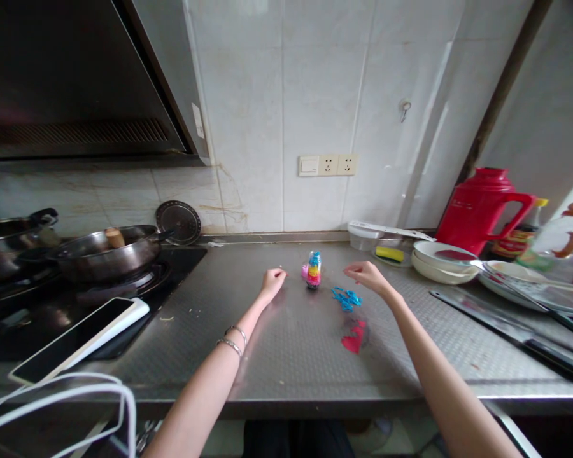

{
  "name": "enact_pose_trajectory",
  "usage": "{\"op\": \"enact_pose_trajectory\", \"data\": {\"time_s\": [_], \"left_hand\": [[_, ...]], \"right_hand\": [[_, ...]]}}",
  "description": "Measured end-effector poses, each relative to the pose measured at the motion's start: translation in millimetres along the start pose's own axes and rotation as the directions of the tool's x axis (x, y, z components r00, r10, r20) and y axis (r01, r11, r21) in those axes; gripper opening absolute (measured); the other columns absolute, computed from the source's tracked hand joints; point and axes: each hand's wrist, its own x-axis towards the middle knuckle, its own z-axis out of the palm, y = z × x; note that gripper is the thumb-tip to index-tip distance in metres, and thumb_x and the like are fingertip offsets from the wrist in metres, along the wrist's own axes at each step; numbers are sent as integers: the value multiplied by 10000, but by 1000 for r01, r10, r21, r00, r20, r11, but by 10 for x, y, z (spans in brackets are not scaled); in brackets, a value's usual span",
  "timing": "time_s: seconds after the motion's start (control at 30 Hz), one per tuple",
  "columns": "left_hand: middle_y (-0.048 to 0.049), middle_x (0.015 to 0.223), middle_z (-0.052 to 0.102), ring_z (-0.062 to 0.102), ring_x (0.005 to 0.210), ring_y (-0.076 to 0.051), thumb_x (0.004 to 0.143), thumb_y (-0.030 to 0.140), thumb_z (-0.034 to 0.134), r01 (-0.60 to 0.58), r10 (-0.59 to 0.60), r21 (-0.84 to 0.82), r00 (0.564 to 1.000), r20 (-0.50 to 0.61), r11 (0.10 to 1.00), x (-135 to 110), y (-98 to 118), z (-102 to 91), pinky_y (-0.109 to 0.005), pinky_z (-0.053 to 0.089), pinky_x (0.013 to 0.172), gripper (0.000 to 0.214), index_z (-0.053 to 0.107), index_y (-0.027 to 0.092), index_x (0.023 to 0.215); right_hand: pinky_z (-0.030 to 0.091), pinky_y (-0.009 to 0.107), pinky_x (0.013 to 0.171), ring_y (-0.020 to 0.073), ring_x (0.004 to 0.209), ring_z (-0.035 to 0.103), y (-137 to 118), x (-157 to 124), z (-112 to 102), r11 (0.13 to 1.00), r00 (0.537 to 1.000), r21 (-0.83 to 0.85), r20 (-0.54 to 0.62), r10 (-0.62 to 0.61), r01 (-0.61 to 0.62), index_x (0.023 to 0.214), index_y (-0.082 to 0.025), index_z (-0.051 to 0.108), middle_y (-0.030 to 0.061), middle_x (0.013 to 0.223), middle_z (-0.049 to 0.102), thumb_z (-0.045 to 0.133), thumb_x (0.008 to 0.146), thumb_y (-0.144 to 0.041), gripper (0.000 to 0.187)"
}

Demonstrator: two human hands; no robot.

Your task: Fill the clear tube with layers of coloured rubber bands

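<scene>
A small clear bottle (314, 272) stands upright on the metal counter, filled with layers of dark, pink, yellow and blue pieces. My left hand (272, 283) is to its left, fingers curled closed; whatever they may hold is too small to see. On the bottle's other side, my right hand (368, 276) hovers near a loose pile of blue strips (347, 299), its fingertips drawn together, and I cannot make out anything in them. Neither hand touches the bottle. A small pink item (305, 271) sits just behind it. Nearer me lies a red heart-shaped piece (354, 337) on something clear.
On the left are a pan (107, 254) on the stove and a phone (76, 340) on a white stand with cables. To the right are a yellow sponge (389, 254), stacked bowls (444, 270), a red thermos (480, 210) and a long knife (496, 327).
</scene>
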Motion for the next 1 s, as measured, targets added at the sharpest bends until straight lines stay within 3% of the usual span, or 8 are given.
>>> {"op": "enact_pose_trajectory", "data": {"time_s": [0.1,0.3,0.77,1.0], "left_hand": [[8,503,512,467,530,-114,684,236,446,-4,4,8,1000,1,1000,8,-14,2,-209,297,504,237,651,121,657],[0,520,531,479,535,-116,686,233,447,-7,7,12,1000,0,1000,-15,15,-11,-211,315,518,237,654,118,667],[-9,527,554,506,549,-124,697,215,440,-6,6,55,1000,-1,998,-37,46,-15,-210,326,525,241,658,116,674],[-12,531,554,506,546,-122,701,218,445,-18,18,46,1000,-5,999,-55,57,-21,-212,327,530,235,654,118,665]], "right_hand": [[442,206,535,145,584,597,168,-150,6,995,995,-100,95,23,-14,818,-127,704,55,679,678,555,654,-292,276],[428,197,497,125,565,574,250,-252,21,995,974,-88,214,70,-53,916,-139,685,47,769,681,575,608,-235,341],[429,210,499,126,524,561,318,-269,106,1000,979,-11,204,20,-18,785,-140,722,26,611,668,588,617,-240,236],[428,204,463,115,476,541,268,-280,85,994,981,79,183,57,-73,773,-125,718,15,552,643,602,623,-256,230]]}}
